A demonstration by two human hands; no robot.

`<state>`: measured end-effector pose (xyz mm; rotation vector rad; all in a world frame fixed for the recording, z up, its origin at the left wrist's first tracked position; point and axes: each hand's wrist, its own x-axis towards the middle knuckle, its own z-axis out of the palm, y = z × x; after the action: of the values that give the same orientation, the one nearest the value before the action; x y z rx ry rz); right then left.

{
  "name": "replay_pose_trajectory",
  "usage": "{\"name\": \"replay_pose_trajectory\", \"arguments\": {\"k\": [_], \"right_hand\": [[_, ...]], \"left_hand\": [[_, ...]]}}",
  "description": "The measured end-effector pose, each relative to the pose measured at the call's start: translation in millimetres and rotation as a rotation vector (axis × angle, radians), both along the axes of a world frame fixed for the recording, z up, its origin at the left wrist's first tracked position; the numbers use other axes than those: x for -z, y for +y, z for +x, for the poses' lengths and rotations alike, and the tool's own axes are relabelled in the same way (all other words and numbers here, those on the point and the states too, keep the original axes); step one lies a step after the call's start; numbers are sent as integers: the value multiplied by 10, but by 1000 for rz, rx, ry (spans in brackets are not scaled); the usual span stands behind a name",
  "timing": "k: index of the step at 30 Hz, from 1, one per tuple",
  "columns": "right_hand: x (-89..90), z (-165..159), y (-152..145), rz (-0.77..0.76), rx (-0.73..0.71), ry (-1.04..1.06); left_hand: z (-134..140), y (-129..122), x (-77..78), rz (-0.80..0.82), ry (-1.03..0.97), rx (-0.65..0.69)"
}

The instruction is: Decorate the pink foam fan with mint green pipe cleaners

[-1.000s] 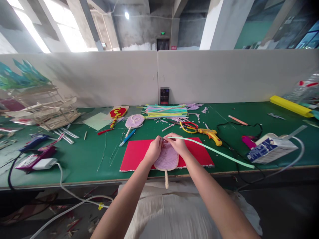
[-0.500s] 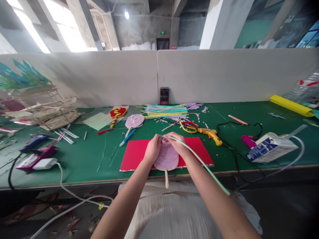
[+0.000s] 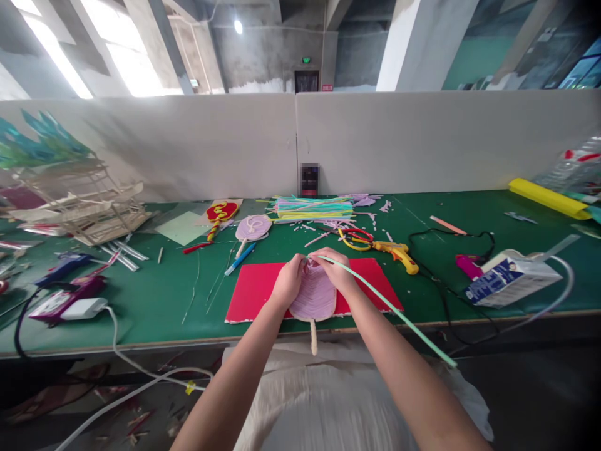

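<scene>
**A long, thin, pale green strip is meeting a flat, ribbed, lilac fan-shaped piece at its far edge**

The left hand is bracing the piece's upper left edge, its fingers bunching narrowly there. The right hand is pinching the strip at the upper right edge, the rest trailing over the right forearm. Whether the left fingers are also gripping the strip's end, I cannot tell, since the hands are hiding the contact.

Working well here probably means keeping the left side firm while the right fingers are guiding the strip closely along the rim in small stretches, without twisting it. The free length is hanging past the table, so it should be kept from tugging.

The lilac fan-shaped piece is lying between the hands on a flat, glossy red board. It is showing a rounded outline, close-set curving ridges and a pale cream border. A slim cream handle is pointing toward the person, reaching beyond the table's near edge. Its top is staying unreadable behind the fingers.
</scene>
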<state>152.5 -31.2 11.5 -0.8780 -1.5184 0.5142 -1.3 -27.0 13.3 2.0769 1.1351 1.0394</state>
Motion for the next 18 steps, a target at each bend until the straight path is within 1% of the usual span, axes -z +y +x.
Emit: {"name": "replay_pose_trajectory", "arguments": {"k": [6,13,16,18], "right_hand": [[21,4,16,-10,-3,15],[11,-11,9,-27,0,30],[3,-21,4,-34,1,28],[4,-23,5,-25,-1,21]], "left_hand": [[3,-20,-25,26,98,-27],[17,-23,0,78,213,-78],[23,-24,-4,72,226,-113],[23,-25,-12,62,192,-129]]}}
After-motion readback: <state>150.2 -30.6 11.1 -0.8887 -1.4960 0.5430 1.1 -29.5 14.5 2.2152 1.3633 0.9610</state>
